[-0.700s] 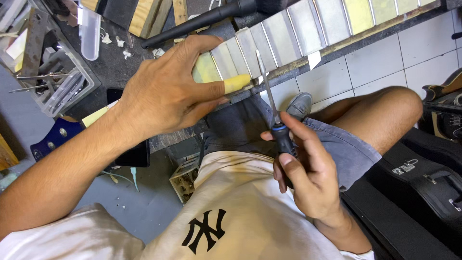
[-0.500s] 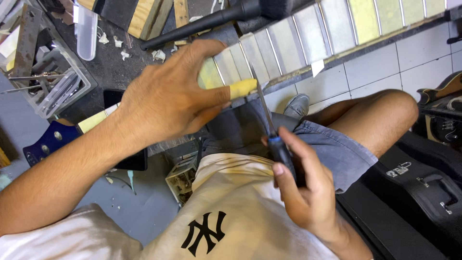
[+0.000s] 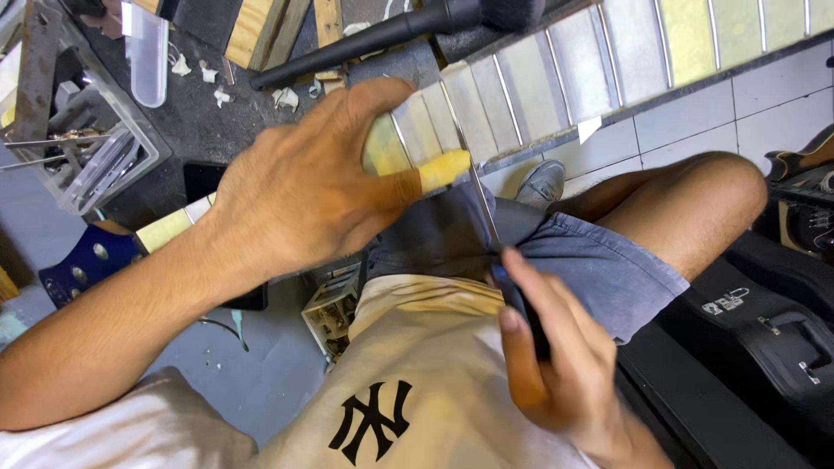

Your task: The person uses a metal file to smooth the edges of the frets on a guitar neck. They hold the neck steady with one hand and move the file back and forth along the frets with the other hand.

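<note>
Small white paper tag at the bench's near edge, silver-white label on the black case lid

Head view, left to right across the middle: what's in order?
Blue headstock → left hand on the guitar neck → thin metal tool → right hand gripping its handle → bare knee → black case.
</note>
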